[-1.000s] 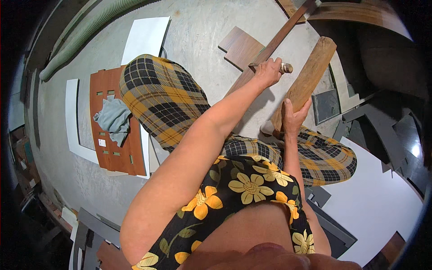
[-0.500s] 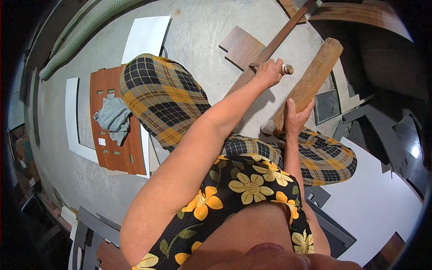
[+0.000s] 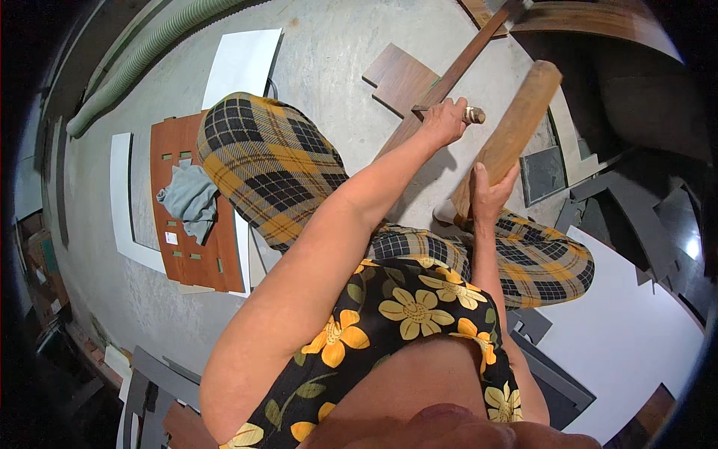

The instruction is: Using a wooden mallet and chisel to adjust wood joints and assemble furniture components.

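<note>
My left hand (image 3: 446, 124) is closed round a short chisel-like tool (image 3: 474, 115). The tool's wooden butt end sticks out to the right of my fist, and a thin dark part shows on the other side, over a long brown wooden strip (image 3: 455, 73) on the floor. My right hand (image 3: 493, 193) grips the lower part of a thick wooden club (image 3: 516, 118), thumb on its near face. The club leans up and to the right, apart from the tool. My fingers on its far side are partly hidden.
A stepped brown board (image 3: 400, 78) lies beside the strip. At left are a slotted reddish-brown panel (image 3: 202, 263), a grey cloth (image 3: 188, 198) and white boards (image 3: 243, 63). A ribbed hose (image 3: 142, 69) runs behind them. Dark offcuts (image 3: 609, 224) and a white sheet (image 3: 621, 329) lie at right.
The club's upper end has swung slightly left, toward the tool. My left hand and the tool are nearly where they were.
</note>
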`<state>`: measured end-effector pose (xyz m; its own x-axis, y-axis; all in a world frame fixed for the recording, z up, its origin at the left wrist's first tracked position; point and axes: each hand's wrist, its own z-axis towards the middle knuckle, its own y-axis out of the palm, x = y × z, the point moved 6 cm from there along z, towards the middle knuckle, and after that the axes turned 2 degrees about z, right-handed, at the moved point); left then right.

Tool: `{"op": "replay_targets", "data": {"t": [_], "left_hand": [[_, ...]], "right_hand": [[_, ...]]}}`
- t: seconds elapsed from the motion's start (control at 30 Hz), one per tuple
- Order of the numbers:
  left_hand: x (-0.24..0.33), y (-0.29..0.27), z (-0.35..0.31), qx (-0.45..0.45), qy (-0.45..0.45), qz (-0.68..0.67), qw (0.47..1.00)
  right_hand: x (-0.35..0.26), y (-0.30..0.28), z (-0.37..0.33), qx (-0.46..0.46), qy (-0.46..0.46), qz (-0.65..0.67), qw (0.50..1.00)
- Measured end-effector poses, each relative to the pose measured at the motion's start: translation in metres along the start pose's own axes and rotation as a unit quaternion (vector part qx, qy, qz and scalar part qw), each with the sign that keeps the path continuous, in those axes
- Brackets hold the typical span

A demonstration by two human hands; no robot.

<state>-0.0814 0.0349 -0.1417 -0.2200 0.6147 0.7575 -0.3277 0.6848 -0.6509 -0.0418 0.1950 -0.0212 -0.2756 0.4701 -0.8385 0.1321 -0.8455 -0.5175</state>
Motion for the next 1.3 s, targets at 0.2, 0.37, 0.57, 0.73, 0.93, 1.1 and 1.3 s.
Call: {"op": "replay_targets", "data": {"t": [0.2, 0.37, 0.57, 0.73, 0.93, 1.1, 1.3], "left_hand": [[0.001, 0.003, -0.002, -0.017, 0.001, 0.018, 1.0], [-0.001, 0.0, -0.003, -0.01, 0.002, 0.0, 1.0], [0.006, -0.002, -0.004, -0.008, 0.026, 0.027, 0.999], [0.006, 0.0, -0.004, -0.025, 0.01, 0.025, 0.999], [0.005, 0.001, -0.006, -0.023, -0.003, 0.007, 1.0], [0.007, 0.0, -0.002, -0.016, -0.003, -0.003, 1.0], [0.006, -0.005, 0.006, 0.017, 0.011, -0.008, 1.0]], "right_hand": [[0.017, 0.02, -0.008, -0.12, 0.116, -0.03, 0.986], [0.016, 0.014, -0.007, -0.079, 0.059, 0.022, 0.995], [0.023, 0.016, -0.005, -0.088, 0.093, -0.002, 0.992], [0.02, 0.021, -0.009, -0.111, 0.06, 0.007, 0.992], [0.003, 0.004, 0.001, -0.034, 0.027, 0.042, 0.998], [0.012, 0.005, -0.001, -0.046, 0.068, 0.057, 0.995], [0.022, 0.008, 0.0, -0.051, 0.048, 0.061, 0.996]]}}
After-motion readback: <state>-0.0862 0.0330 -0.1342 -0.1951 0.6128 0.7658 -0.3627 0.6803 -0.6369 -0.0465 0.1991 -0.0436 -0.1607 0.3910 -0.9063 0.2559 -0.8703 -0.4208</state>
